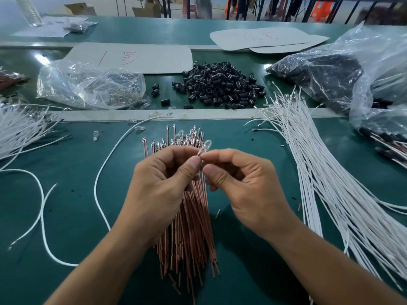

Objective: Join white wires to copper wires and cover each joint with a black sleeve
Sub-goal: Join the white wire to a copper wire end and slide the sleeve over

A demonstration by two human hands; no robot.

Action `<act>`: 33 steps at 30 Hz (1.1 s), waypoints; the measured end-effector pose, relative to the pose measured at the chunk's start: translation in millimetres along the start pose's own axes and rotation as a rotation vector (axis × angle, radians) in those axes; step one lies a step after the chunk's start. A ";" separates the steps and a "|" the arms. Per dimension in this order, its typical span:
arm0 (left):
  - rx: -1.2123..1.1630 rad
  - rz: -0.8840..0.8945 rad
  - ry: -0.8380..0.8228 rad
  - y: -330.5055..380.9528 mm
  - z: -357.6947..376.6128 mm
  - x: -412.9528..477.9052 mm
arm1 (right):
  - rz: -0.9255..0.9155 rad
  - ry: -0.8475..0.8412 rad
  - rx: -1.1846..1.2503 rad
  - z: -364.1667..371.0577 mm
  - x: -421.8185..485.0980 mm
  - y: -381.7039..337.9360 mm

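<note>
Copper wires [189, 227] stand as a thick bundle at the middle of the green worktop [66, 194], gripped by the left hand [160, 183], whose fingers are curled round the bundle near its upper end, with the lower ends fanned out towards the person. Many of the upper ends carry small glassy tips. The right hand [244, 183] is closed in a pinch, thumb against forefinger, on the base of a clear bulb [203, 147] that sticks up just above both thumbs; the two thumb tips almost touch. White wires [326, 183] lie in a long sheaf to the right of the hands, and a second white bunch [19, 130] lies at the left edge. One loose white wire [103, 170] curves across the worktop beside the left wrist. Black sleeves [220, 86] are heaped beyond the bundle, on the far side of a pale strip. A clear plastic bag [88, 84] holding small glassy parts lies to the left of that heap, and a larger bag [330, 69] of dark parts lies to its right. Cardboard sheets [136, 58] with red marks lie behind.
</note>
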State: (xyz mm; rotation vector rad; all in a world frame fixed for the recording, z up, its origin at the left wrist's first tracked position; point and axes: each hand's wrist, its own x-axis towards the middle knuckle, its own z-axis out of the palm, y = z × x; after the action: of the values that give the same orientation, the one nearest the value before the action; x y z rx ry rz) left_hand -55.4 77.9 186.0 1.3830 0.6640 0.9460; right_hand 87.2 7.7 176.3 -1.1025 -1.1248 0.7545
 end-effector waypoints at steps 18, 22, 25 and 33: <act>-0.199 -0.142 0.088 4.2 2.2 -2.7 | 0.137 0.123 0.124 6.3 -0.6 0.7; -0.056 -0.094 0.048 0.6 3.2 -4.4 | 0.118 0.142 0.121 6.7 -0.5 0.9; 0.030 -0.052 0.020 1.3 2.2 -4.0 | 0.082 0.146 0.102 5.0 -0.8 0.1; 0.086 0.011 -0.006 5.0 -1.2 -5.1 | 0.048 0.109 0.097 7.6 -4.5 -2.0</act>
State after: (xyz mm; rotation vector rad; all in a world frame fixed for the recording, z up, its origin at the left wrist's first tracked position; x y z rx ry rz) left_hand -59.8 73.7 190.1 1.4656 0.6999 0.9309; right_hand 78.5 5.3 177.1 -1.0792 -0.9635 0.7696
